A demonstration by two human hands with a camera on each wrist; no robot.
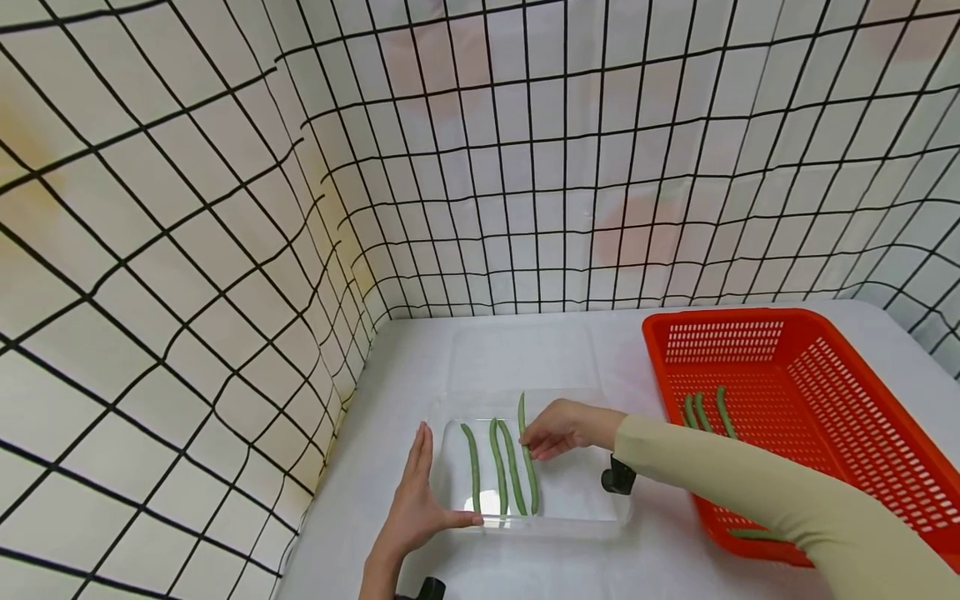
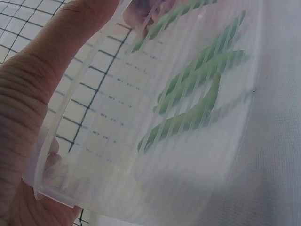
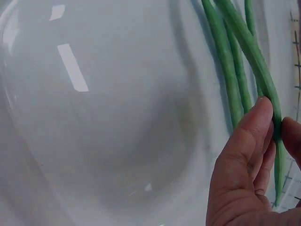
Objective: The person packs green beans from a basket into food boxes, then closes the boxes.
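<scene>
A clear plastic container stands on the white table, with 3 green beans lying lengthwise in its left half. My right hand pinches another green bean between thumb and fingers, just right of those. Seen from the right wrist, this bean slants across the others. My left hand rests on the container's front left corner, fingers straight along the left side and thumb stretched over the front rim. Through the ribbed wall, the left wrist view shows blurred beans.
A red perforated basket stands to the right, holding several green beans, partly hidden by my right sleeve. Behind the container lies a faint clear flat sheet or lid. Black wire grid borders the table at back and sides.
</scene>
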